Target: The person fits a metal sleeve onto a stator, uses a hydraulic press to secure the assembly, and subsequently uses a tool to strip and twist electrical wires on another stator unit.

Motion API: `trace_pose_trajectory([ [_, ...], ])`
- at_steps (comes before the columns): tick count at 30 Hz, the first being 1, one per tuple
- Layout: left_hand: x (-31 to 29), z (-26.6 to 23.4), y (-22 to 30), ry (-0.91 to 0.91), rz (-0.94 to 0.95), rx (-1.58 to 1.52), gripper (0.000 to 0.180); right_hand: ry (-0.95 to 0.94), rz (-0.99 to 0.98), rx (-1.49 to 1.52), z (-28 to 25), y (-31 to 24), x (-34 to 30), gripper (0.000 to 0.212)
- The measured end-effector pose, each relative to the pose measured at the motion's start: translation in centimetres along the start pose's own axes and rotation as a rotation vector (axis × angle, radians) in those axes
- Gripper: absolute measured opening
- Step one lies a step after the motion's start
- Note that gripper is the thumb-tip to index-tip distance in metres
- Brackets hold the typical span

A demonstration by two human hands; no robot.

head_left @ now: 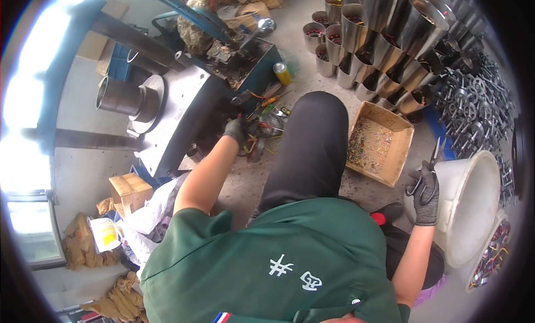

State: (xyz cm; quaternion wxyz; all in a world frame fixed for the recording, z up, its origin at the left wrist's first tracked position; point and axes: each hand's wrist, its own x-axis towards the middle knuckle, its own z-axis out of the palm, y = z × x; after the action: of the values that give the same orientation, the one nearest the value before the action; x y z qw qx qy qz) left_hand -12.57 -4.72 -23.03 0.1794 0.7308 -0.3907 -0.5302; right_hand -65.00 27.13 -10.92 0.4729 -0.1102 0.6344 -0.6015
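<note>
My right hand (426, 196), in a dark grey glove, is closed around the handles of a pair of scissors (434, 154). Their blades point up and away, beside the rim of a big white tub. On the left, my left hand (236, 131), gloved too, reaches down to the floor by the press. Its fingers are lost in shadow, so any grip is hidden. Just right of it lies a jumble of hand tools and wires (268, 118), some with orange and green handles.
A cardboard tray (384, 139) of small scraps lies right of my knee. Beyond stand many metal cylinders (356, 30) with wires inside. Metal shaft parts (476, 100) are heaped at right, near the white tub (471, 211). The press (184, 108) fills the left; a yellow can (281, 73) stands ahead.
</note>
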Motion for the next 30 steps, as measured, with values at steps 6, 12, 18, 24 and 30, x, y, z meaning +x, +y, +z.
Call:
trace_pose_trajectory([
  [6, 3.8, -1.5, -4.5, 0.034, 0.089, 0.108, 0.024, -0.048, -0.154, -0.066, -1.0, -2.2, -2.1, 0.043],
  [12, 5.6, 0.2, -5.9, -0.109, 0.043, -0.155, 0.024, 0.037, -0.349, -0.190, -4.3, -8.5, -5.5, 0.051],
  [18, 6.4, 2.9, 0.4, -0.174, 0.114, -0.385, 0.024, 0.328, -0.246, -0.264, -15.5, -11.4, -7.9, 0.054],
  [24, 5.4, 6.1, 18.0, 0.119, 1.540, 0.475, 0.017, 0.425, -0.082, -0.940, -24.3, -12.5, -4.8, 0.049],
  [30, -18.6, 24.9, 30.5, -0.843, 0.983, -0.264, 0.030, 0.321, 0.219, -1.755, -31.2, -9.7, -1.1, 0.040],
])
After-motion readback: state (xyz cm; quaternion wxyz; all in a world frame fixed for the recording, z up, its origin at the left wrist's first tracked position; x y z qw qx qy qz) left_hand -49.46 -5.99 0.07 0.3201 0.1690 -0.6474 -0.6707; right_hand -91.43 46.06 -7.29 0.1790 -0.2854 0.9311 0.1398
